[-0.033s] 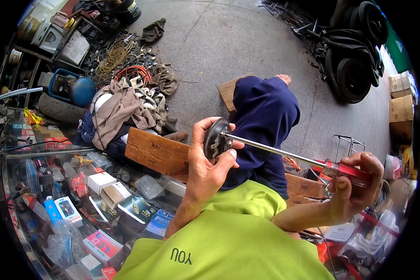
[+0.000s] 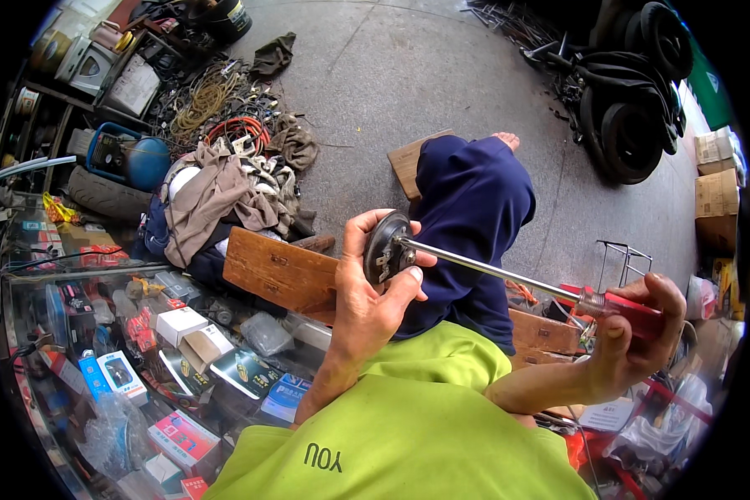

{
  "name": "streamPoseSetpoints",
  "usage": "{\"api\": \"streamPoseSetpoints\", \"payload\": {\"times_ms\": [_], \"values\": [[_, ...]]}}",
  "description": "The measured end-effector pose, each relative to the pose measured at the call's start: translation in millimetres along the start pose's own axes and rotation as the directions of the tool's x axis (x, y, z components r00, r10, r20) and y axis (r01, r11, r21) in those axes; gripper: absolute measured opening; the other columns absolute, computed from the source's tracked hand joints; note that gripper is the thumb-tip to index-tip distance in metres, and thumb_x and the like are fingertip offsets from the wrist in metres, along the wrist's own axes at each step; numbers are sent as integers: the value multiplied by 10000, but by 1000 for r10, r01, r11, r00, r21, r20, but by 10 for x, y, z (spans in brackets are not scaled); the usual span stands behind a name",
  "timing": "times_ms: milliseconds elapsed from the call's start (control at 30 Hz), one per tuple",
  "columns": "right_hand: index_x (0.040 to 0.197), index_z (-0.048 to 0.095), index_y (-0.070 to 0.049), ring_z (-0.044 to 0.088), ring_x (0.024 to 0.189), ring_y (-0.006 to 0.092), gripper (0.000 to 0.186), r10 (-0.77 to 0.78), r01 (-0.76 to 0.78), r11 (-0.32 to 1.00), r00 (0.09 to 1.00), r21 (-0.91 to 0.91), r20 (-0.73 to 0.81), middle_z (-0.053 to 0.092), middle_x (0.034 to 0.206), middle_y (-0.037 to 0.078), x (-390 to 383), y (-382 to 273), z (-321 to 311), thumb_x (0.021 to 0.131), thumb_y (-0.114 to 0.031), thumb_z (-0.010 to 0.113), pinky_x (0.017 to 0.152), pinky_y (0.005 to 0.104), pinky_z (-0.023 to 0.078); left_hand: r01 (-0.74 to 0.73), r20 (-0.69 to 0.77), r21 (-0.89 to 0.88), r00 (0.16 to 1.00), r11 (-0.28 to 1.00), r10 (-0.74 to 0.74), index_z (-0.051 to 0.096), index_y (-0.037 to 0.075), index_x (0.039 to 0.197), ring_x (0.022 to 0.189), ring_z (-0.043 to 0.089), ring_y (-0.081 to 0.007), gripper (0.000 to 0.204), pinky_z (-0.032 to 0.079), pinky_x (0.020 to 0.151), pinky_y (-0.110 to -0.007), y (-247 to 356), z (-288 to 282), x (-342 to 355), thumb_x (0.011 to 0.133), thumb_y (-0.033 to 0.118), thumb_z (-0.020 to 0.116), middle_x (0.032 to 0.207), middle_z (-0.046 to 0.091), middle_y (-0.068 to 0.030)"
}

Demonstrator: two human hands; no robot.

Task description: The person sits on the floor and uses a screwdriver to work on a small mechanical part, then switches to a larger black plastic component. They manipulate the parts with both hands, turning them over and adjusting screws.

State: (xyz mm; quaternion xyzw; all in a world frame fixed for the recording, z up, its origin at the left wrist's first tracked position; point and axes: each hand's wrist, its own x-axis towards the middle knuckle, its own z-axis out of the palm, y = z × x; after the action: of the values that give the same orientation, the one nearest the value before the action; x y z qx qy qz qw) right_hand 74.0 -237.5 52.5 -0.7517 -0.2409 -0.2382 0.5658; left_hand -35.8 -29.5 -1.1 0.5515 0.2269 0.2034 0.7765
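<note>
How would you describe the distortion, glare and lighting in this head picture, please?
Head view: fisheye distortion, a black border rounding off the corners; bright highlights along the screwdriver's metal shaft; shiny reflections on the crumpled clear plastic at lower left; fairly even light over the floor; the tyres at upper right look dark, with little detail; the black round part looks reasonably sharp.

Room over floor (image 2: 392, 75); bench (image 2: 279, 273) leftward

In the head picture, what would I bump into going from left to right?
Blue tank, brown cloth, round black part in the left hand, red screwdriver handle in the right hand, cardboard boxes.
</note>
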Motion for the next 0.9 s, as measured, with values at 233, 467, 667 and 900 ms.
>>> {"api": "streamPoseSetpoints", "payload": {"times_ms": [233, 467, 667, 900], "values": [[1108, 529, 73, 528, 613, 110, 678, 97, -95, 985, 995, 144, -7, 561, 918, 161, -18, -7, 60, 699, -394, 802, 547, 167, 392, 2, 3, 12, 1000, 1000, -2, 356, -7, 1236, 840, 641, -216, 503, 545, 592, -266, 15, 10, -2, 764, -82, 514, 1126, 547, -210], [1162, 504, 58, 525, 571, 126, 659, -110, 110, 993, 994, 45, 7, 607, 780, 162, -19, -11, 94, 753, -395, 753, 493, 180, 390, 43, 32, -88, 999, 995, -40, 364, -14, 1235, 866, 649, -259, 511, 554, 579, -278, 12, -51, 13, 756, -61, 534, 1127, 540, -224], [1142, 532, 28, 450, 451, 53, 661, 102, -101, 995, 989, 16, -110, 592, 682, 109, -3, -98, 148, 753, -463, 743, 415, 154, 296, 69, 52, -81, 996, 994, -65, 364, -15, 1236, 872, 651, -270, 514, 556, 576, -281, 41, -13, -12, 754, -55, 538, 1119, 537, -223], [1108, 527, 39, 570, 580, 160, 638, 61, -64, 995, 997, 71, 47, 605, 817, 147, -24, -31, -5, 708, -381, 793, 557, 232, 457, 60, 33, -55, 998, 997, -58, 366, -11, 1236, 869, 653, -267, 515, 554, 572, -283, 35, -34, -4, 752, -51, 536, 1116, 541, -214]]}}
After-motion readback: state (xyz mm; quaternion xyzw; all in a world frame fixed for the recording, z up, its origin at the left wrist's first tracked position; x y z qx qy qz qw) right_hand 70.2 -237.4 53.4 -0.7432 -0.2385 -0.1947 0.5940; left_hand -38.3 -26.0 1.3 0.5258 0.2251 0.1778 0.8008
